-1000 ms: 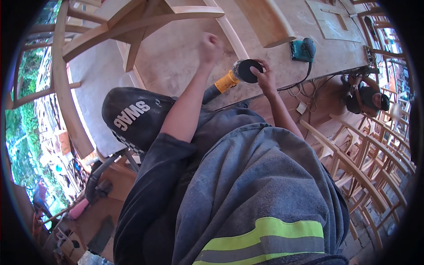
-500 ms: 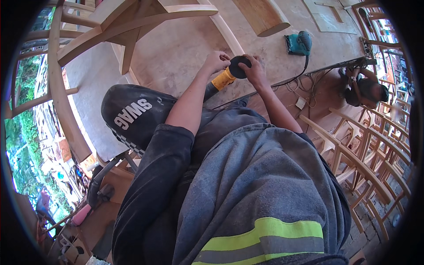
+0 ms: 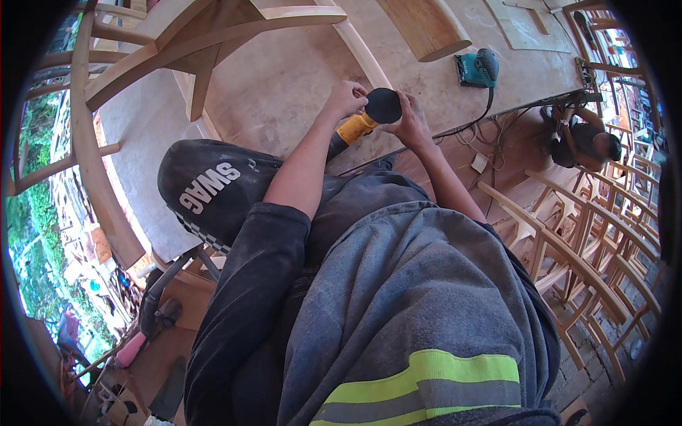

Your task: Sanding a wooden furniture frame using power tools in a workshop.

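A black round disc (image 3: 384,106) sits over the head of a yellow power tool (image 3: 356,129), whose dark body runs back toward my lap. My right hand (image 3: 412,126) grips the disc's right edge, its fingers partly hidden behind it. At the left edge of the disc is my left hand (image 3: 347,99), its fingertips pinched together; whatever they hold is too small to make out.
A teal sander (image 3: 478,69) with a cord rests on the worktable (image 3: 298,85) beyond a wooden slab (image 3: 424,28). A wooden chair frame (image 3: 213,35) stands at upper left. Several chair frames (image 3: 575,241) fill the right, near a crouching person (image 3: 586,138).
My right thumb has moved off the disc's face to its edge, so more of the disc shows. My left hand stays close to the disc's left side.
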Demonstrator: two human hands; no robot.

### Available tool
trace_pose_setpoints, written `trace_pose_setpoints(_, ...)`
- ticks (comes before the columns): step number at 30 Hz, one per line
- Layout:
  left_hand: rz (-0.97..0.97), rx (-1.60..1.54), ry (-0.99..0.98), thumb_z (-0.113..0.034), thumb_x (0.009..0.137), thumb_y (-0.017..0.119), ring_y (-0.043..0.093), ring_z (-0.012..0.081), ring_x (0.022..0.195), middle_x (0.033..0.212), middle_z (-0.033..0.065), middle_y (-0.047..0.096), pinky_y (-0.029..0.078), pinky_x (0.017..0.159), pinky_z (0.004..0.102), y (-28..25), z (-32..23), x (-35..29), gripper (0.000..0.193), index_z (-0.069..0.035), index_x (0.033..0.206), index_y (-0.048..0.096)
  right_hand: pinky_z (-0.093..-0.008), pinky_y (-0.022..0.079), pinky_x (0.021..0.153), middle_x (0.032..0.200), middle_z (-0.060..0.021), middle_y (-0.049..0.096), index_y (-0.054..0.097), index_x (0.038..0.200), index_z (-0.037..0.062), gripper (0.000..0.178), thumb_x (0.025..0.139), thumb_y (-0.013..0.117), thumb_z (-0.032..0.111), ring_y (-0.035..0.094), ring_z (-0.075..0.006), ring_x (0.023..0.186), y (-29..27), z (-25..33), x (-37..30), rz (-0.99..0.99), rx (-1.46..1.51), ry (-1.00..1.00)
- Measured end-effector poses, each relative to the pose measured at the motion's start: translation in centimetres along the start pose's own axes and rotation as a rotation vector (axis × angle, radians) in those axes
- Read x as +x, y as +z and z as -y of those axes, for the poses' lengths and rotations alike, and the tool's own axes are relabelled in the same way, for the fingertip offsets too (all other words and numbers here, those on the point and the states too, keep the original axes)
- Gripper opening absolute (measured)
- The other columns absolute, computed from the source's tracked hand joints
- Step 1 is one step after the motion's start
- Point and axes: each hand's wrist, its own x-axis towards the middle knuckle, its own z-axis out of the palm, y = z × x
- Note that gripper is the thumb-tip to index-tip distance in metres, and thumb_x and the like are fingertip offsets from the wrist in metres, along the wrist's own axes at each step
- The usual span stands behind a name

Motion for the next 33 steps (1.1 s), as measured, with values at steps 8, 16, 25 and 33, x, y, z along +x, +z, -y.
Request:
trace_pose_setpoints(8,0.006,0.106,0.030,-0.008,0.075,0.072,0.070,0.0192,0.072,0.089,0.0152,0.070,0.058,0.070,0.0296,-0.07,-0.21,-0.07,0.030,0.004,0.101,0.066,-0.0434,0.042,0.099,0.130,-0.0209,0.044,0.034,0.139,0.0045,0.096,0.061,0.086,0.022,0.047,-0.0391,0.120,0.22,-0.07,0.18,-0.010,-0.010,0.006)
trace_pose_setpoints(16,-0.047,0.223,0.110,-0.011,0.070,0.078,0.069,0.0211,0.074,0.087,0.0147,0.069,0.056,0.071,0.0318,0.30,0.27,0.23,0.032,0.002,0.097,0.066,-0.0437,0.043,0.098,0.127,-0.0199,0.045,0.034,0.139,0.0053,0.096,0.060,0.087,0.022,0.048,-0.0384,0.118,0.54,-0.50,0.18,-0.018,-0.019,0.006)
trace_pose_setpoints(25,-0.030,0.206,0.089,-0.014,0.068,0.079,0.068,0.0217,0.075,0.087,0.0146,0.069,0.056,0.068,0.0317,0.23,-0.10,0.07,0.036,0.002,0.098,0.066,-0.0440,0.042,0.099,0.127,-0.0202,0.046,0.034,0.139,0.0041,0.098,0.061,0.087,0.026,0.049,-0.0379,0.118,0.17,-0.02,-0.21,-0.021,0.006,0.027)
trace_pose_setpoints(33,-0.061,0.284,0.167,-0.014,0.068,0.080,0.068,0.0214,0.073,0.084,0.0142,0.069,0.056,0.067,0.0315,0.34,0.23,0.32,0.037,0.002,0.098,0.066,-0.0436,0.043,0.098,0.127,-0.0211,0.047,0.035,0.138,0.0010,0.093,0.064,0.085,0.027,0.050,-0.0380,0.118,0.34,-0.03,-0.34,-0.048,0.006,0.024)
